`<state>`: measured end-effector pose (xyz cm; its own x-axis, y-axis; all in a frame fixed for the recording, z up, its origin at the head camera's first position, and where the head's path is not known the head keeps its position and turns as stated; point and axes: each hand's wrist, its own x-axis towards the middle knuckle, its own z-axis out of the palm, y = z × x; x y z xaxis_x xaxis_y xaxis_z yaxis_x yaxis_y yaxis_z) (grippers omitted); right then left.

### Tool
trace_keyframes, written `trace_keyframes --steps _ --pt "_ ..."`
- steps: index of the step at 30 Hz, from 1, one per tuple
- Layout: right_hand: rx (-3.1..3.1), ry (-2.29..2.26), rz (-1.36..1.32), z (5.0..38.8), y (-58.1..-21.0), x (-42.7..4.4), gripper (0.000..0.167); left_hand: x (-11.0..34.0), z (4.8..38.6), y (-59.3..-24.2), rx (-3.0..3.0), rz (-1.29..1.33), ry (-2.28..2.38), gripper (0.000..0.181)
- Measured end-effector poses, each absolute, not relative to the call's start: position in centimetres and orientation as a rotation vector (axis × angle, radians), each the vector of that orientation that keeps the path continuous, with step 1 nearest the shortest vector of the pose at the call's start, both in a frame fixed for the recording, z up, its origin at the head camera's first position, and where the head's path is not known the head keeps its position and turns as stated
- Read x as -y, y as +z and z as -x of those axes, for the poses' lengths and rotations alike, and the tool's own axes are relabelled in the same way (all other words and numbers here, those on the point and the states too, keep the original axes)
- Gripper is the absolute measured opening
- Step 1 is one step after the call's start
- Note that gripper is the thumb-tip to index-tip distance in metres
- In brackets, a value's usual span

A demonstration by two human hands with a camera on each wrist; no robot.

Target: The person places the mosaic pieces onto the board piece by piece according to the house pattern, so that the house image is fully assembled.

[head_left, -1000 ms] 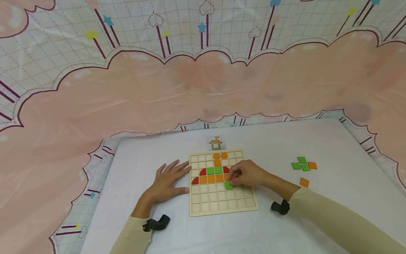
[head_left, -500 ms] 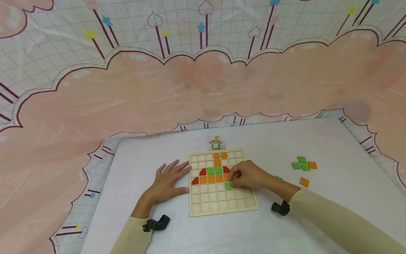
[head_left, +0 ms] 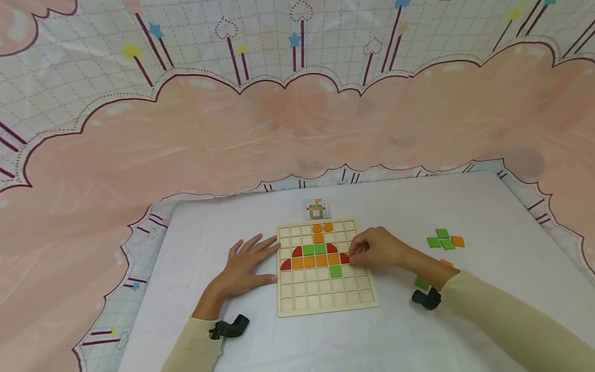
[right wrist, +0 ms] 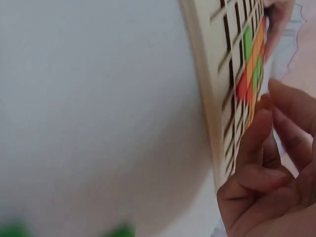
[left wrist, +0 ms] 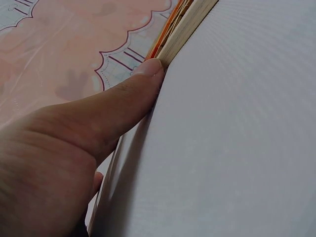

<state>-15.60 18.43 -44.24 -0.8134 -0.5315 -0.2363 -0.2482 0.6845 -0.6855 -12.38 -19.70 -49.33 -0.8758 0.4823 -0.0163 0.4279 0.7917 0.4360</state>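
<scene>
A square wooden grid board [head_left: 304, 305] lies on the table, bearing orange, green and red pieces. Below the orange row sits a single green square tile [head_left: 335, 271]. My left hand [head_left: 248, 266] is spread flat beside the board; in the left wrist view its thumb [left wrist: 140, 79] touches the board's edge. Over the board's right side is my right hand [head_left: 378, 247], fingers loosely bent, next to a red quarter-round piece [head_left: 344, 258]. In the right wrist view the thumb and forefinger stand slightly apart, with no tile visible between them.
A small picture card [head_left: 317, 209] lies behind the board. Several loose green tiles [head_left: 441, 234] and an orange tile [head_left: 457, 242] lie at the right. Another orange tile [head_left: 447, 262] and a green tile [head_left: 422, 283] are partly hidden by my right forearm.
My right hand has let go of the green tile, which stays in its cell, and has moved right, uncovering the red piece. My left hand has not moved.
</scene>
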Motion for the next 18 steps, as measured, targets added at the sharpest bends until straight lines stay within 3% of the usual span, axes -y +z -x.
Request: trace_keyframes --steps 4,18 --pt "-2.474 -0.870 0.671 16.4 -43.8 -21.2 0.002 19.6 12.4 -49.3 -2.854 -0.725 0.652 0.084" --pt "-2.391 -0.684 0.633 17.5 -43.2 -28.8 0.020 19.6 12.4 -49.5 -2.855 -0.714 0.660 0.083"
